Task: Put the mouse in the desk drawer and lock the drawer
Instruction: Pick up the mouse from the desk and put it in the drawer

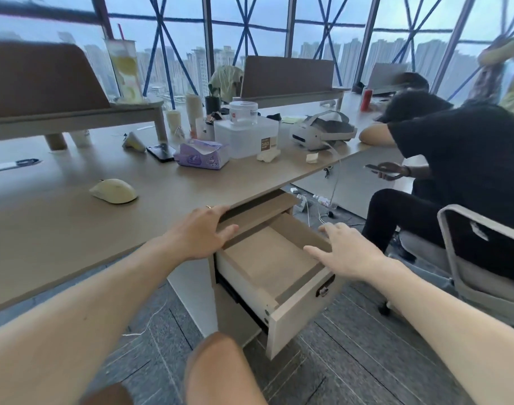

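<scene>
A cream computer mouse [114, 190] lies on the brown desk top [60, 235], left of centre. Below the desk's front edge the top drawer [267, 264] stands pulled out, and its wooden bottom is bare. A small lock [324, 290] sits in the drawer's pale front panel. My left hand [201, 233] rests flat on the desk edge, fingers spread over the drawer's back corner, holding nothing. Over the drawer's right rim my right hand [344, 249] hovers with fingers apart, also holding nothing.
Further back on the desk are a purple tissue pack [201, 156], a black phone [160, 152], a clear plastic box [247, 135] and a white headset [322, 131]. A person in black sits at the right on an office chair [483, 258]. My knee [220, 372] is below the drawer.
</scene>
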